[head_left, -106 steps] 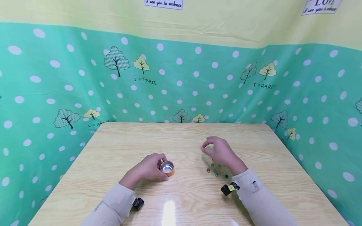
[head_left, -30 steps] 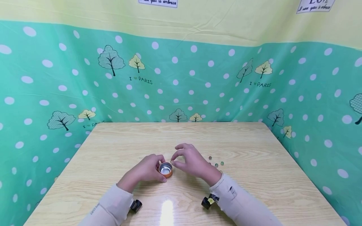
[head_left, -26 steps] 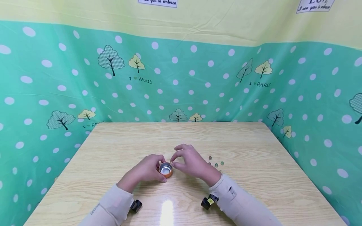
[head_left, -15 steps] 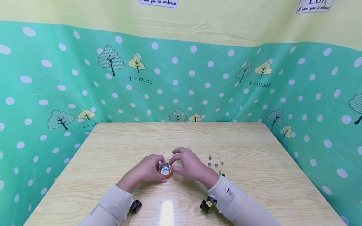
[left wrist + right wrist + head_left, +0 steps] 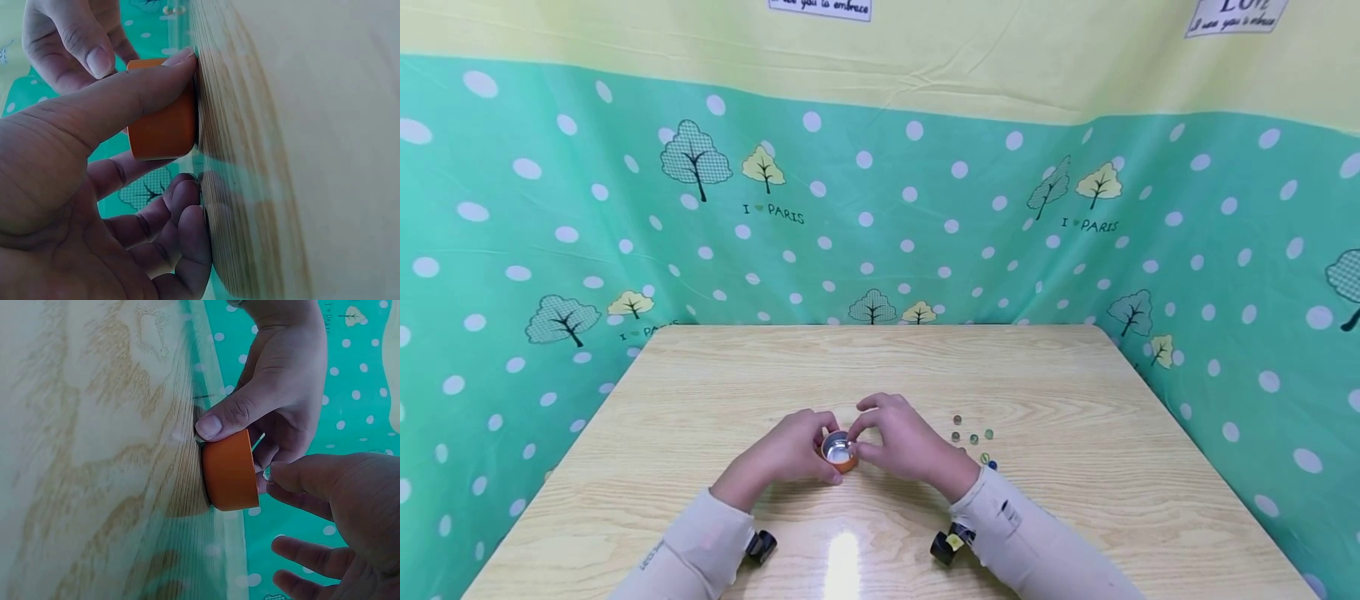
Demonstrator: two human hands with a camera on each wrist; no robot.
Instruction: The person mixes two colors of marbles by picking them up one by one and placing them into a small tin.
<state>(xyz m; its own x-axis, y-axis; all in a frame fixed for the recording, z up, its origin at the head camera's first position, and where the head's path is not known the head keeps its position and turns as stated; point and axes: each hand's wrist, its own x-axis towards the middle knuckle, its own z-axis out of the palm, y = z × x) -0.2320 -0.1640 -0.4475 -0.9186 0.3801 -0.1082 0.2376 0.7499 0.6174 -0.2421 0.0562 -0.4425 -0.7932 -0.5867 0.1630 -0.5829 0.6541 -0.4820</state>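
Note:
A small round bowl [image 5: 840, 452], orange outside and silvery inside, stands on the table. My left hand [image 5: 797, 447] grips its side between thumb and fingers; in the left wrist view the thumb lies along the orange wall [image 5: 165, 128]. Over the right part of the rim, my right hand [image 5: 902, 439] pinches a small clear glass marble [image 5: 267, 473] between thumb and index finger. The other fingers of that hand are spread away. No marble can be made out on the part of the bowl's floor that shows.
Several glass marbles lie loose to the right, among them a green one [image 5: 988, 434] and a dark blue one [image 5: 992, 465]; the right forearm partly covers this group. The wooden table [image 5: 760, 358] ends at a polka-dot curtain [image 5: 880, 242] on its far side.
From above the loose marbles, my right hand has come left to the bowl and dipped slightly over its rim with the pinched marble. My left hand keeps its grip on the bowl.

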